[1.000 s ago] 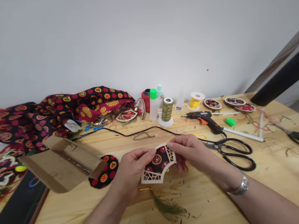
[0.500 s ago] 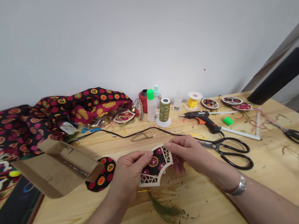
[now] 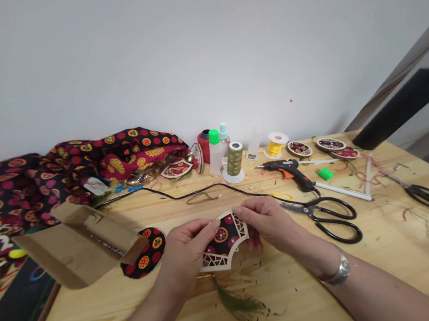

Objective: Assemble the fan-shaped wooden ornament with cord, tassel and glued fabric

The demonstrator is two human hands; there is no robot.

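Fan-shaped wooden ornament with a red-dotted black fabric centre is held just above the table, mid-front. Left hand has its fingers clamped on the left edge; right hand has its fingers pinched on the upper right corner. Risks, as I judge them: the thin cut-out lattice could snap under a hard pinch or twist, and the fabric could shift or crease under the thumbs. A slip would drop it onto the green tassel just below. Black scissors and hot glue gun lie near the right wrist, where a sweep could snag them.
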